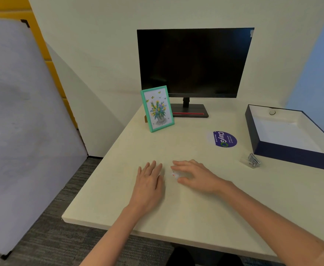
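Observation:
My left hand (149, 180) lies flat on the cream table (118, 198), fingers straight and together. Just to its right, my right hand (192, 174) hovers low over a small white object with red marks (174, 174). Its fingers reach out above the object and the thumb sits just below it. Most of the object is hidden under the hand, and I cannot tell whether the fingers touch it.
A green-framed flower picture (158, 109) stands at the back, next to a dark monitor (194, 62). A round purple sticker (223, 139) lies to the right. An open dark-blue box (295, 156) and a small shiny clip (253, 160) sit at the far right. A whiteboard (22, 121) leans at the left.

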Motion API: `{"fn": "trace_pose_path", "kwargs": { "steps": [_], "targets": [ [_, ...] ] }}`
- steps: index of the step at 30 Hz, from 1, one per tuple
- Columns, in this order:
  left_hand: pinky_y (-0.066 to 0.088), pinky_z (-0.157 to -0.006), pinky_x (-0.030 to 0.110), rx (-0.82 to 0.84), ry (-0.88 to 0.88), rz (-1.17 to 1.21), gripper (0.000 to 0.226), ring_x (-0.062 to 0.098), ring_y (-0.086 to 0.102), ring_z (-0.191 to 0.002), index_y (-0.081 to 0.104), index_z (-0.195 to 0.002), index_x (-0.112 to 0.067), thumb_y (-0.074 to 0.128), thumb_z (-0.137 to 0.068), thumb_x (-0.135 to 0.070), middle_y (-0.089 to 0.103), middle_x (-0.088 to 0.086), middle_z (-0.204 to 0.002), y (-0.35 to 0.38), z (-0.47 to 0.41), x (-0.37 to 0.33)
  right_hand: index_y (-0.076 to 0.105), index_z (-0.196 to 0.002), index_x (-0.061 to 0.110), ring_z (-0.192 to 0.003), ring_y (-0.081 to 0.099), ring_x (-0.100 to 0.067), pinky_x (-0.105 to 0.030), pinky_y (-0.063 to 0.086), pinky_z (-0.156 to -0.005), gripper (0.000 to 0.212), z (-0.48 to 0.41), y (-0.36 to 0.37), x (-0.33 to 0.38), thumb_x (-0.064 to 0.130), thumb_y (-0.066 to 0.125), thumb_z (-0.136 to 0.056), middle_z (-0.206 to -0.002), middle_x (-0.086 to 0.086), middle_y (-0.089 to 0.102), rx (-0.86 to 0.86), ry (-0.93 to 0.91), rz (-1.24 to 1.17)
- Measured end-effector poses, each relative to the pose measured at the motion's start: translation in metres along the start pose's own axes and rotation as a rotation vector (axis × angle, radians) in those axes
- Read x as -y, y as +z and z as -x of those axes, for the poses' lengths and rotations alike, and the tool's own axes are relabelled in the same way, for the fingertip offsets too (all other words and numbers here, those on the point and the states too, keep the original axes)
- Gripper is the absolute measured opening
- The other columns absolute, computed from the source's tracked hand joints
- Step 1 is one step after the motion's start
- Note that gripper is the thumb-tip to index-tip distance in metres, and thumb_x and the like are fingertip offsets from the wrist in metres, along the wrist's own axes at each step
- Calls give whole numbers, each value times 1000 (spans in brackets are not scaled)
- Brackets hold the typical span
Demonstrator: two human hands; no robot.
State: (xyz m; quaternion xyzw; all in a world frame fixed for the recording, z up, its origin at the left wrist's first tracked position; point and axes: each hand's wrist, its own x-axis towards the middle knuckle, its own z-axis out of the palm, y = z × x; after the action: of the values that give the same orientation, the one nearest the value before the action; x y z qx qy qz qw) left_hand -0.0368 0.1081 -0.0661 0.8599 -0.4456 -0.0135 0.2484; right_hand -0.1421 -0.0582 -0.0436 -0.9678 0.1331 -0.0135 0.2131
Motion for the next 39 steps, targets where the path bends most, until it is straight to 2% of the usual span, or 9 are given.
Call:
{"fn": "trace_pose_path", "kwargs": {
  "steps": [4,9,20,23,26,30,32,35,39],
  "targets": [
    [0,-120,36,-50,12,43,45,19,17,-147,34,-146,-20,31,-101,-20,27,4,-156,-3,-2,4,51,-136,25,-131,38,-15,-29,28,-110,39,-9,1,2,25,46,-98,-146,9,46,79,-109,150],
    [1,-120,37,-94,-1,58,43,20,21,-146,41,-143,-19,33,-100,-16,34,5,-153,-6,-6,10,65,-88,14,-92,52,-19,-38,45,-86,24,-15,8,-3,21,43,-96,-90,2,64,-42,-160,266],
    [5,-120,38,-94,3,41,42,19,27,-143,48,-138,-18,34,-99,-13,39,6,-150,-5,-7,11,63,-92,8,-92,52,-26,-41,46,-78,18,-14,17,1,2,46,-90,-92,-7,59,-165,-210,298],
    [20,-117,36,-101,35,36,40,23,40,-134,51,-136,-15,39,-97,-12,49,5,-142,-3,-6,9,61,-91,7,-90,51,-25,-38,44,-75,15,-12,22,1,3,46,-91,-91,-8,58,-233,-211,246],
    [40,-99,34,-95,71,47,36,26,54,-112,58,-128,-15,47,-94,-15,59,4,-124,0,-5,5,61,-91,9,-84,53,-18,-29,43,-75,14,-12,24,1,2,49,-88,-89,-3,61,-311,-131,47],
    [38,-95,28,-31,95,46,36,21,51,-111,56,-129,-19,49,-94,-28,56,0,-123,5,-10,-3,67,-81,15,-63,57,-11,-17,48,-67,19,-18,15,-2,-2,59,-79,-71,1,63,-439,221,-485],
    [36,-95,26,8,113,41,38,21,50,-113,55,-131,-19,49,-95,-29,55,-1,-124,7,-16,-6,67,-75,18,-61,59,-12,-21,51,-71,21,-18,9,-7,-2,65,-76,-70,-3,66,-442,314,-635],
    [33,-88,22,39,155,37,34,21,51,-111,57,-127,-20,48,-96,-27,57,0,-123,8,-25,-12,67,-75,16,-62,61,-18,-28,54,-74,20,-14,2,-10,-4,69,-76,-75,-11,67,-415,360,-829],
    [30,-85,18,76,384,-20,28,22,55,-106,64,-114,-17,42,-98,-15,64,1,-115,14,-29,-20,66,-84,3,-55,58,-14,-14,51,-56,14,-8,-4,-12,-9,67,-78,-72,-11,63,-430,361,-1005]
  ]
}}
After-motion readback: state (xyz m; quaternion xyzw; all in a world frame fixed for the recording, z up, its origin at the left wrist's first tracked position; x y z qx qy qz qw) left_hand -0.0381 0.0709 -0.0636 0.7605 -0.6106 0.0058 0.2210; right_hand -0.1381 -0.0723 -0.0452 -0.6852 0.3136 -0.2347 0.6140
